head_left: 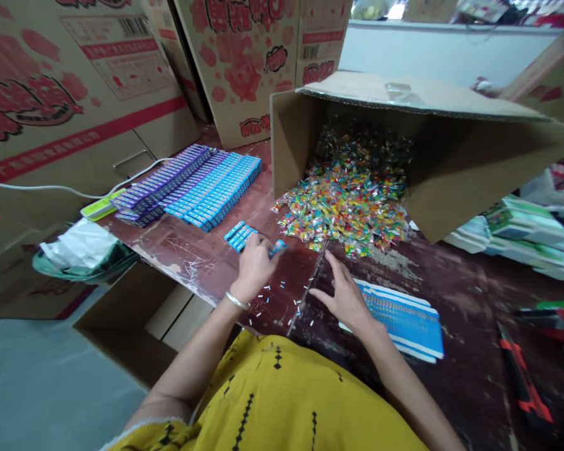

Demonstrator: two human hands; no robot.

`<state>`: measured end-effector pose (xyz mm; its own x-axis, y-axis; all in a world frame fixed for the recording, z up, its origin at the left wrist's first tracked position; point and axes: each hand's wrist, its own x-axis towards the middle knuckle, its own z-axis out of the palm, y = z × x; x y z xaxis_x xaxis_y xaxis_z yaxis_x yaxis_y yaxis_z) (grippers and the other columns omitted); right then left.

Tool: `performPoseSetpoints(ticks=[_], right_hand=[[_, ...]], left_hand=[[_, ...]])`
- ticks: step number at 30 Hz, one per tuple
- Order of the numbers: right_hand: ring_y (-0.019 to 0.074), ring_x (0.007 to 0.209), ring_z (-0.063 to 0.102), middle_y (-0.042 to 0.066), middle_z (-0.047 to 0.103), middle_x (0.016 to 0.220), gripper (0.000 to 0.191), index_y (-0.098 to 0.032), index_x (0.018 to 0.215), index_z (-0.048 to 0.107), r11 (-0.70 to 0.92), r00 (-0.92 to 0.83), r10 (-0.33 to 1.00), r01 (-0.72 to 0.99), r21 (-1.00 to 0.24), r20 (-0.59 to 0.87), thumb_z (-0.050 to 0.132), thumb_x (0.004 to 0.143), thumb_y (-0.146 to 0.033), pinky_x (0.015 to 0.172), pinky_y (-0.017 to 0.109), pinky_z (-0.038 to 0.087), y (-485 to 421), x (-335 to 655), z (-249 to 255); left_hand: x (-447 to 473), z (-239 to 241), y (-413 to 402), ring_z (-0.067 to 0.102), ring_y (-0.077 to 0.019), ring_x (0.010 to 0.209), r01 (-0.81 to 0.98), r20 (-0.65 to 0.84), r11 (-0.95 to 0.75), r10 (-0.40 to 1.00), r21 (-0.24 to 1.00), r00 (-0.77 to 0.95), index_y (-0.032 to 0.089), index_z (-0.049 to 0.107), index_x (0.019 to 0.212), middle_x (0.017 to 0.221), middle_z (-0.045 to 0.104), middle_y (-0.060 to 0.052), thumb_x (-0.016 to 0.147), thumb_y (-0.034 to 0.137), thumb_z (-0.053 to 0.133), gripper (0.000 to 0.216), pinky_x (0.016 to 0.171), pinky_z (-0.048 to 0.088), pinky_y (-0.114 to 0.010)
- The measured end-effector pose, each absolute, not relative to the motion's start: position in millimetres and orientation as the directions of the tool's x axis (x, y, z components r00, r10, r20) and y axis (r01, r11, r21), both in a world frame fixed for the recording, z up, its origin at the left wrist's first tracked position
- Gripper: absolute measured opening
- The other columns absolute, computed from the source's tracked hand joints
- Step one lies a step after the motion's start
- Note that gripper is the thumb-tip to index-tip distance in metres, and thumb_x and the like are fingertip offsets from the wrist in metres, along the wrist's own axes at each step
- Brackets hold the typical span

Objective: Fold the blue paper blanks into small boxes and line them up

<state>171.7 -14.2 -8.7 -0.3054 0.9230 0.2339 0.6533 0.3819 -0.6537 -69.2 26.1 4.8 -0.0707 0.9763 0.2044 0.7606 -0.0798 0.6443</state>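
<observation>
My left hand (256,266), a silver bangle at its wrist, is closed on a small blue box (278,248) that sticks out to the right of its fingers. Just left of those fingers, a short row of similar blue boxes (237,235) lies on the table. My right hand (345,294) holds nothing; its thumb and fingers are spread above the table. Beside it lies a fanned stack of flat blue cards or unfolded cartons (404,316). Wrapped colourful candies (348,210) spill from a tipped cardboard box (451,166) beyond my right hand.
Rows of blue and purple small boxes (216,188) stand at the back left. Large printed cartons (244,69) rise behind them. A black-and-red cutter (521,376) lies at right. Below the table's left edge sits an open carton (122,313). Small white scraps dot the table.
</observation>
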Motion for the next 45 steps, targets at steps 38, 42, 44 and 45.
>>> performPoseSetpoints(ticks=[38, 42, 44, 45], right_hand=[[0.0296, 0.149, 0.006, 0.017, 0.019, 0.159, 0.073, -0.009, 0.151, 0.025, 0.025, -0.001, 0.990, 0.985, -0.168, 0.140, 0.034, 0.096, -0.055, 0.117, 0.052, 0.009, -32.7, 215.0, -63.3], [0.0279, 0.149, 0.004, 0.014, 0.015, 0.160, 0.072, -0.011, 0.153, 0.018, -0.058, 0.086, 0.981, 0.986, -0.159, 0.172, 0.030, 0.097, -0.053, 0.118, 0.051, 0.012, -38.5, 248.4, -45.7], [0.0299, 0.149, 0.004, 0.018, 0.013, 0.160, 0.074, -0.007, 0.153, 0.016, -0.196, 0.221, 0.951, 0.972, -0.132, 0.214, 0.028, 0.097, -0.054, 0.117, 0.052, 0.012, -47.6, 276.2, -41.0], [0.0312, 0.149, 0.004, 0.020, 0.014, 0.159, 0.076, -0.005, 0.152, 0.017, -0.253, 0.273, 0.935, 0.961, -0.114, 0.225, 0.028, 0.097, -0.055, 0.117, 0.053, 0.013, -52.7, 288.0, -41.3]], left_hand=[[20.0, -53.5, -35.7, 0.007, -0.0307, 0.149, 0.725, 0.122, -0.610, 0.785, 0.320, 0.607, 0.007, 0.017, 0.152, 0.160, 0.016, -0.018, 0.089, 0.061, 0.040, 0.086, 0.119, 0.011, -0.053], [11.9, -52.3, -35.4, 0.007, -0.0310, 0.149, 0.747, 0.139, -0.592, 0.803, 0.303, 0.580, 0.008, 0.017, 0.152, 0.160, 0.015, -0.017, 0.090, 0.061, 0.041, 0.085, 0.119, 0.011, -0.053], [8.6, -52.7, -36.0, 0.007, -0.0313, 0.149, 0.740, 0.136, -0.599, 0.797, 0.305, 0.589, 0.009, 0.017, 0.152, 0.160, 0.015, -0.017, 0.089, 0.063, 0.041, 0.086, 0.119, 0.011, -0.053], [7.7, -53.2, -36.6, 0.007, -0.0313, 0.149, 0.733, 0.134, -0.607, 0.790, 0.307, 0.598, 0.010, 0.017, 0.152, 0.160, 0.015, -0.017, 0.088, 0.064, 0.040, 0.087, 0.119, 0.010, -0.053]])
